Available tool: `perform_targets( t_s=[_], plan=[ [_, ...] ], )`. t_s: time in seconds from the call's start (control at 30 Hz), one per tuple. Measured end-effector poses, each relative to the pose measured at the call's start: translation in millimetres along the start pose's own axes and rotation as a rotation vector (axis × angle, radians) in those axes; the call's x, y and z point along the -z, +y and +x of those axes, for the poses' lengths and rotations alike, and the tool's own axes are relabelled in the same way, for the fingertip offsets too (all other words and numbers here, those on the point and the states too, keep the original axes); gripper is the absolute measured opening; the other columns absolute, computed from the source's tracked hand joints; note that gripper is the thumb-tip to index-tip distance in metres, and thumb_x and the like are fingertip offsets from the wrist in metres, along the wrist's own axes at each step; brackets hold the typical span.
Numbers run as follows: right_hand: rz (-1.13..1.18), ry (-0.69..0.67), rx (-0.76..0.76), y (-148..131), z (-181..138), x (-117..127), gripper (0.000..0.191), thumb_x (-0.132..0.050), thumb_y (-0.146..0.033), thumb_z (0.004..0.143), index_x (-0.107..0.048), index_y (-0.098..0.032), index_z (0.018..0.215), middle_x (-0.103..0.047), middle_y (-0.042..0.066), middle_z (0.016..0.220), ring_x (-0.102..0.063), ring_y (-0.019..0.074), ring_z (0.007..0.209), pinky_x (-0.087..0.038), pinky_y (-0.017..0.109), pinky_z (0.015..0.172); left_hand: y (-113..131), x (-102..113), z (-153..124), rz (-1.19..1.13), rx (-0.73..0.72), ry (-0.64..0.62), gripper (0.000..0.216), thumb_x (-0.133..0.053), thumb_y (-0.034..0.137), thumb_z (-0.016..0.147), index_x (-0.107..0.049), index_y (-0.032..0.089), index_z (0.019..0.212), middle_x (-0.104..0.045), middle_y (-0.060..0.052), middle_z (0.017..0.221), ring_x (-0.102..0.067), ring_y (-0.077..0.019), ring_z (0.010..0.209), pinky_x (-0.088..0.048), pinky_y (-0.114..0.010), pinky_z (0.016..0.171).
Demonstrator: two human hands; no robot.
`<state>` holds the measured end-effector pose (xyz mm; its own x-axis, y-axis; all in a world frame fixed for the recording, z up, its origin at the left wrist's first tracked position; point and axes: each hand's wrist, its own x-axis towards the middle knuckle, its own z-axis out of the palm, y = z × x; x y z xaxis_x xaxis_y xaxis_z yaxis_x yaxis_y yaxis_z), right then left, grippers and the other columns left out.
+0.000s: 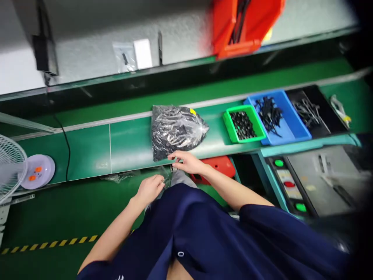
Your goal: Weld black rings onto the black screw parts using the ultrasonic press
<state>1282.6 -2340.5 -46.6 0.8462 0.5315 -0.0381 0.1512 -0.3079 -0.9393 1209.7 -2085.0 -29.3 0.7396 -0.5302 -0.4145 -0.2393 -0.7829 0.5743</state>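
Clear bag of black parts (176,130), crinkled, lying flat on green conveyor (87,147)

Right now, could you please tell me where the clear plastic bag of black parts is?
In the head view, the clear bag lies mid-frame on the green bench, left of the green tray, with the right hand at its near edge.

Green all over on this factory line, brightly and evenly lit.
A long green worktop (87,151) runs left to right, with a green floor (58,210) below it and a yellow-black hazard stripe (49,244) at near left. A white fan (10,167) sits far left, a grey shelf (87,50) runs beyond, and a button panel (288,184) is at right.
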Motion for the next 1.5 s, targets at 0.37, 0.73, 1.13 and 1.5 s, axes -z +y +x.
perform_targets(
  t_s=[0.37,0.73,1.13,1.5],
  plan=[
    [-0.223,0.726,-0.525,80,-184,-169,0.046,-0.056,-0.015,0.082,-0.063,-0.019,0.127,-0.062,0.014,0.129,-0.051,0.0290,0.122,-0.041,0.051,0.106,39,23,5,0.168,-0.569,-0.349,0.018,-0.051,0.034,0.094,-0.063,0.020,0.096,-0.067,-0.002,0.084,-0.060,-0.0148,0.072,-0.042,-0.025,0.066],
    [-0.268,1.178,-0.707,69,-325,-102,0.022,-0.051,-0.020,0.088,-0.070,-0.020,0.100,-0.071,0.009,0.100,-0.059,0.0258,0.099,-0.047,0.042,0.094,167,22,85,0.306,-0.673,-0.295,0.020,-0.059,0.038,0.086,-0.058,0.019,0.080,-0.062,0.002,0.071,-0.054,-0.0123,0.063,-0.039,-0.024,0.062],
    [-0.502,1.248,-0.341,57,-339,42,0.067,-0.068,-0.027,0.082,-0.045,-0.024,0.145,-0.050,0.010,0.146,-0.035,0.0305,0.141,-0.027,0.054,0.119,327,-40,125,0.251,-0.806,-0.432,0.029,-0.061,0.046,0.084,-0.057,0.019,0.077,-0.060,0.001,0.068,-0.050,-0.0117,0.059,-0.039,-0.023,0.056],
    [0.750,1.856,-1.063,165,-415,-20,0.058,-0.028,-0.050,0.098,-0.038,-0.017,0.144,-0.056,0.023,0.135,-0.060,0.0276,0.117,-0.053,0.050,0.090,386,-100,244,-0.373,-0.576,-0.618,0.035,-0.074,0.044,0.076,-0.051,0.018,0.077,-0.067,-0.003,0.073,-0.063,-0.0135,0.061,-0.043,-0.023,0.054]
  ],
)
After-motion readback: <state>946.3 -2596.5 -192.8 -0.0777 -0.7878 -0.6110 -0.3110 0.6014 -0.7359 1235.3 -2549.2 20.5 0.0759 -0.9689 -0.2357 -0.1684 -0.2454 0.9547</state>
